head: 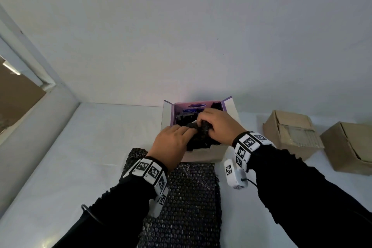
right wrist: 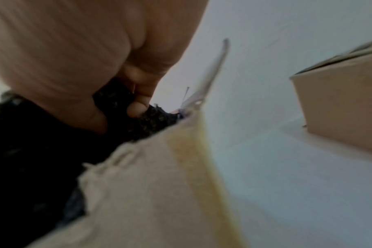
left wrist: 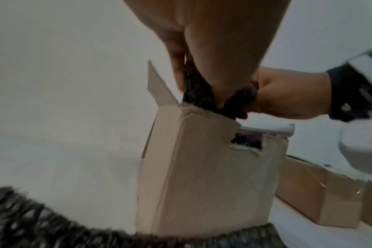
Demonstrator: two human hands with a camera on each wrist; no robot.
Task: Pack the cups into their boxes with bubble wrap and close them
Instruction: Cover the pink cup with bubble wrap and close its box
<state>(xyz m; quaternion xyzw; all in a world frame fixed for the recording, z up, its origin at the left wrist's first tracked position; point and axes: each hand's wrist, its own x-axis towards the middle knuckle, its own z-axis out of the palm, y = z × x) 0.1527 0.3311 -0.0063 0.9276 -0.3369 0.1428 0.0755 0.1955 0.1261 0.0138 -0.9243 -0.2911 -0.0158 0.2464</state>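
An open box (head: 203, 155) with a purple inside stands near the wall, its flaps up. A black bubble wrap bundle (head: 201, 139) fills its mouth and sticks out over the torn front edge. My left hand (head: 175, 141) pinches the bundle between thumb and fingers (left wrist: 176, 67). My right hand (head: 217, 125) grips the same bundle from the right, fingers (right wrist: 138, 107) curled into the wrap (right wrist: 155, 120). Both hands sit over the box (left wrist: 202, 176). No cup shows plainly; a thin white sliver peeks out between the hands.
A flat sheet of black bubble wrap (head: 191, 197) lies on the white table in front of the box. Two closed brown cardboard boxes (head: 291, 137) (head: 350, 147) stand to the right. A wall runs right behind the box, and a window ledge runs along the left.
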